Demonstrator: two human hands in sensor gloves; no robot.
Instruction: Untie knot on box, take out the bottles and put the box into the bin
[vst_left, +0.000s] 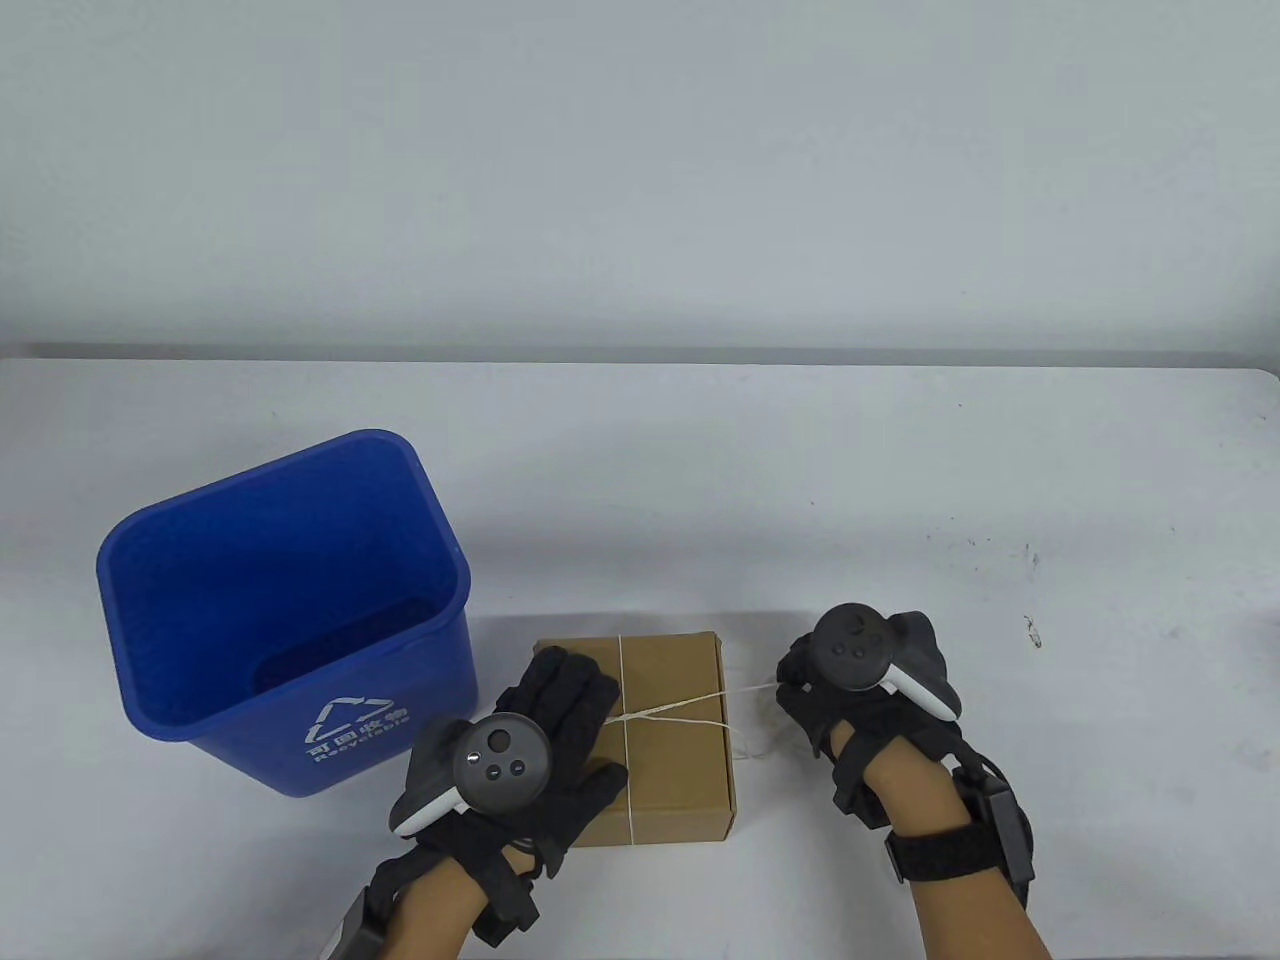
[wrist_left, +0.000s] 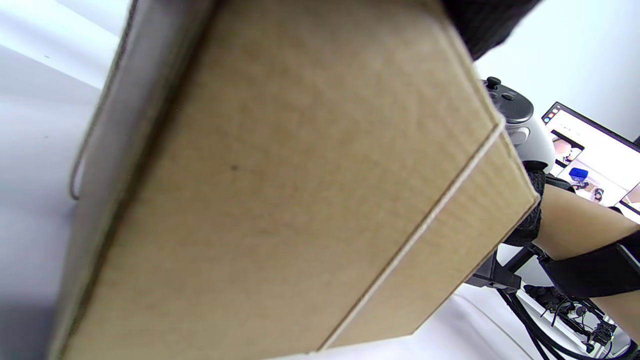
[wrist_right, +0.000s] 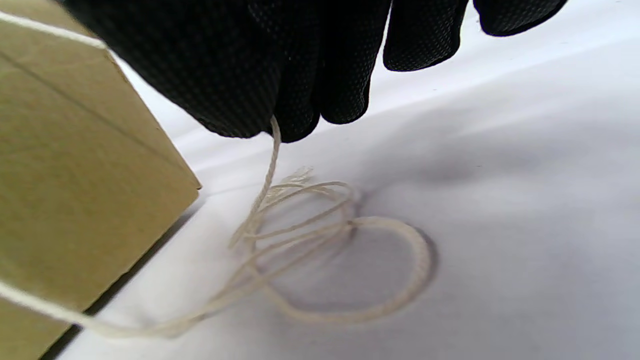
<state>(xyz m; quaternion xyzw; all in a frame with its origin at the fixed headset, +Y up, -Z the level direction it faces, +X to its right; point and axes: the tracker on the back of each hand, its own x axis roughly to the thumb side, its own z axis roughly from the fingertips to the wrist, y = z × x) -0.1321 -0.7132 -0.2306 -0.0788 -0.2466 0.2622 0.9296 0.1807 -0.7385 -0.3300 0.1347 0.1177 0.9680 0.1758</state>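
White wall and a pale desk (vst_left: 900, 480) set the scene, and the work sits near the front edge. At the centre of it, the right hand (vst_left: 850, 690) pinches a free end of the string (vst_left: 680, 712) between thumb and fingertips (wrist_right: 295, 115), just off the right side of the box (vst_left: 670, 790), with slack coiled loosely on the desk beneath it in the right wrist view. Opposite, the left hand (vst_left: 540, 740) lies flat with straight fingers on the left half of the lid, pressing the box down. Between them the knot (vst_left: 625, 716) sits near the middle of the lid, where the string's wraps cross; it looks partly drawn but I judge it not yet free, so the untying step is in hand and the bottles are presumably inside the closed box. Next the right hand likely needs a steady pull away from the box while the left keeps it from sliding. Further out, the blue bin (vst_left: 290, 610) stands upright and open just beside the box's left side, close to the left wrist, while the desk to the right and behind is bare and offers room for the pull.
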